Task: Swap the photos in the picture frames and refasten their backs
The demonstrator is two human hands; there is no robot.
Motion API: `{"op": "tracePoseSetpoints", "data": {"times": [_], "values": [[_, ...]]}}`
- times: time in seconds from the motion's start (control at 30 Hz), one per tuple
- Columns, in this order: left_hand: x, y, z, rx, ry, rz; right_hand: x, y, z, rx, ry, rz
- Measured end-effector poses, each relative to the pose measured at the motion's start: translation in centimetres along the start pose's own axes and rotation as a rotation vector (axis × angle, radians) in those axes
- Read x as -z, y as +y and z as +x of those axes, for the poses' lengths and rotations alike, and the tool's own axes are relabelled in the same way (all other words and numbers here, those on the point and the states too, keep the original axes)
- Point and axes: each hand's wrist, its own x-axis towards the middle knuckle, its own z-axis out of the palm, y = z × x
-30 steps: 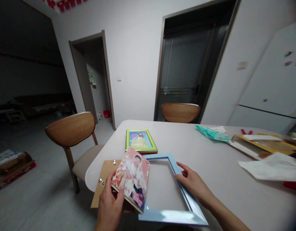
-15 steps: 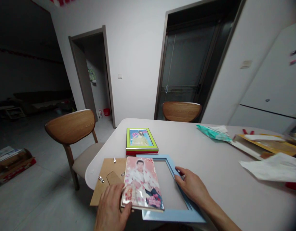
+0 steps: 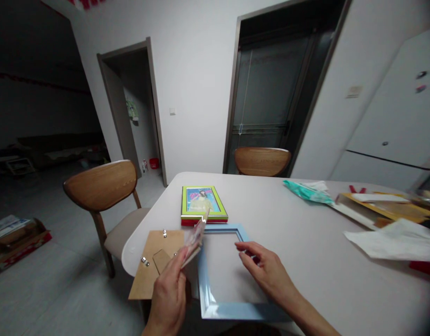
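Observation:
My left hand [image 3: 169, 290] grips a glossy photo [image 3: 194, 237], held up nearly edge-on, so its picture barely shows. It has a layered, thick-looking edge. My right hand [image 3: 267, 270] is over the light blue picture frame [image 3: 236, 310], thumb and fingers apart with nothing between them. The frame lies at the table's near edge, and bare tabletop shows through its opening. To its left rests the brown backing board [image 3: 155, 266], with metal clips and a stand flap, partly hidden behind my left hand and jutting past the table edge.
Behind the blue frame, a lime-green picture frame [image 3: 219, 201] lies on a red one [image 3: 187, 223]. At right are a teal packet [image 3: 306, 192], yellow packaging [image 3: 390, 205] and white paper [image 3: 393, 240]. Wooden chairs [image 3: 103, 184] stand around the white table [image 3: 271, 210].
My left hand has lifted the photo from flat and turned it up on edge, uncovering the blue frame's left side. My right hand has let go of the frame's right side and moved over its opening.

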Motion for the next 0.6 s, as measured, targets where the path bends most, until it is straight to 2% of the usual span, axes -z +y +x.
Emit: {"op": "tracePoseSetpoints", "data": {"times": [0.1, 0.17, 0.23, 0.33, 0.4, 0.47, 0.53, 0.6], "values": [[0.3, 1.5, 0.7, 0.304, 0.140, -0.304, -1.3, -1.5, -0.4, -0.165, -0.217, 0.308], [-0.4, 2.4, 0.6, 0.415, 0.164, -0.552, -2.4, -2.2, -0.5, -0.280, -0.285, 0.513], [-1.6, 3.1, 0.2, 0.456, 0.125, -0.761, -3.2, -2.6, -0.5, -0.339, -0.263, 0.735], [-3.3, 3.6, -0.6, 0.452, -0.002, -0.931, -3.2, -2.6, 0.0, -0.335, -0.140, 0.970], [-3.7, 3.7, -0.8, 0.420, -0.051, -0.969, -2.4, -2.0, 0.6, -0.335, -0.084, 0.967], [-3.4, 3.4, -0.8, 0.401, -0.031, -0.928, -1.1, -1.0, 1.3, -0.361, -0.082, 0.887], [-3.0, 2.7, -0.8, 0.387, -0.042, -0.790, 0.3, 0.1, 1.9, -0.399, -0.101, 0.803], [-2.6, 2.0, -1.0, 0.340, -0.114, -0.581, 1.2, 1.0, 2.2, -0.432, -0.119, 0.736]]}}
